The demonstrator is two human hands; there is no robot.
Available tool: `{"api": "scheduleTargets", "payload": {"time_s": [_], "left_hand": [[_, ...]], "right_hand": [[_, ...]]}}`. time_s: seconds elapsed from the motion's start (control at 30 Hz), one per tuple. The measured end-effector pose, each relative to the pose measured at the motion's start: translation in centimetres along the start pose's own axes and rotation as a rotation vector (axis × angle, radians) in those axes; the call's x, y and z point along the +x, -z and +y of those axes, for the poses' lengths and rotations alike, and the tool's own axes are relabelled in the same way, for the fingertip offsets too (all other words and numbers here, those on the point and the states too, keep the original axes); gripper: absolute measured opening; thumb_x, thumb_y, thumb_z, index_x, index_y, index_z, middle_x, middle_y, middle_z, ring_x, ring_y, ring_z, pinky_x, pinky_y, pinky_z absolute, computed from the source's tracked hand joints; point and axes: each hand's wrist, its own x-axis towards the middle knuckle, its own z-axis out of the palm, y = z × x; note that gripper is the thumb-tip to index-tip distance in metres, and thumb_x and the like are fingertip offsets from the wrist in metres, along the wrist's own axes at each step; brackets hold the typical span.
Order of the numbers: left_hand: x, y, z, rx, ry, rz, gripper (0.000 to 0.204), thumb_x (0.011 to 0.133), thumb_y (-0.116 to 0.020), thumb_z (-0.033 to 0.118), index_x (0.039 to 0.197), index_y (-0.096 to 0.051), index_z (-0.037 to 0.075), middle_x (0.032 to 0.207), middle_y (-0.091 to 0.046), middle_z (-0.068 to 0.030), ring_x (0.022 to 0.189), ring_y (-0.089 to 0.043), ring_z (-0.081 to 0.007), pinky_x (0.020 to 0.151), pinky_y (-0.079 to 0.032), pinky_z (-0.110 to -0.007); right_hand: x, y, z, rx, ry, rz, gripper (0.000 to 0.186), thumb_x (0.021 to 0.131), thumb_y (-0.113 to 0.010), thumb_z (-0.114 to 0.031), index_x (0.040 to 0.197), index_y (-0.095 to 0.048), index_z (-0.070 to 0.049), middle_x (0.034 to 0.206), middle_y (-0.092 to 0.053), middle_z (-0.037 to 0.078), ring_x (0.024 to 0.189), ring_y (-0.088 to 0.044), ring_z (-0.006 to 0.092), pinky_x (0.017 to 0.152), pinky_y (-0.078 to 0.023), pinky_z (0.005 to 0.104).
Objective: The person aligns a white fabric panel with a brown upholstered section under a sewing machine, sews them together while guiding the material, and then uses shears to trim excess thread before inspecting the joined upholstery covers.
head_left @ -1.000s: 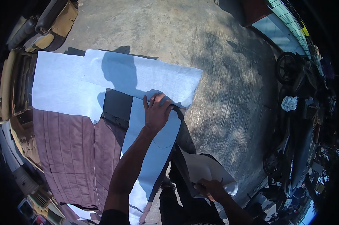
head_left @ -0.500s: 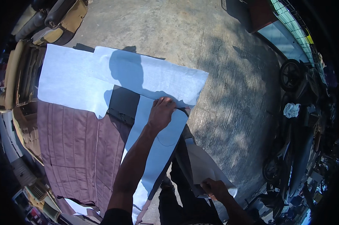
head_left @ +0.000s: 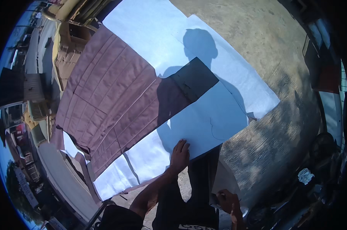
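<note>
My left hand (head_left: 179, 155) lies on a pale sheet (head_left: 202, 117) with a thin curved line, near its lower edge, fingers resting on the surface. My right hand (head_left: 226, 201), lower right, grips a hanging grey-beige sheet (head_left: 229, 182) with curled fingers. Further up are more white sheets (head_left: 139, 27), a dark rectangular piece (head_left: 194, 78) and a mauve quilted panel (head_left: 100, 84) with sewn channels and a pale cord across it. My shadow falls over the pieces.
Worn padded seat parts and cardboard (head_left: 68, 50) stand at the left, beside a road (head_left: 71, 184) with structures beyond. Concrete ground (head_left: 258, 42) shows behind the pieces. Dark motorbike parts (head_left: 321, 145) and a crumpled white bundle (head_left: 305, 176) sit at the right, below a glass-fronted panel (head_left: 331, 111).
The view has swung left, so the laid pieces now appear tilted. My left hand has moved from the upper seam down to the pale sheet's near edge. My right hand stays gripping the hanging sheet.
</note>
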Motion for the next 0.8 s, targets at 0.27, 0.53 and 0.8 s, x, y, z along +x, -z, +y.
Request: {"api": "scheduleTargets", "payload": {"time_s": [0.27,0.53,0.8], "left_hand": [[-30.0,8.5,-15.5,0.094,1.051,0.291,0.025,0.090,-0.058,0.014,0.114,-0.059,0.004,0.120,-0.059,-0.0211,0.114,-0.056,-0.0403,0.097,-0.047,-0.051],[-48.2,8.3,-29.7,-0.224,1.569,0.755,0.028,0.091,-0.060,0.026,0.105,-0.067,0.003,0.102,-0.072,-0.0207,0.101,-0.069,-0.0392,0.092,-0.052,-0.046],[-61.9,19.8,-53.2,0.064,1.563,0.934,0.040,0.091,-0.062,0.021,0.122,-0.055,-0.004,0.121,-0.059,-0.0265,0.110,-0.059,-0.0435,0.096,-0.048,-0.050]], "right_hand": [[-1.6,-5.1,-4.3,-0.297,-0.107,-0.381,0.034,0.095,-0.061,-0.032,0.117,-0.069,-0.006,0.100,-0.074,0.023,0.093,-0.073,0.0347,0.083,-0.056,0.0413],[-0.3,-10.5,-10.3,-0.685,0.005,-0.378,0.040,0.096,-0.059,-0.035,0.118,-0.068,-0.004,0.104,-0.073,0.024,0.099,-0.072,0.0365,0.090,-0.054,0.0410],[-5.7,-26.7,-12.8,-0.908,-0.102,-0.356,0.041,0.095,-0.059,-0.039,0.117,-0.069,-0.006,0.105,-0.073,0.025,0.102,-0.069,0.0408,0.090,-0.052,0.0444]]}}
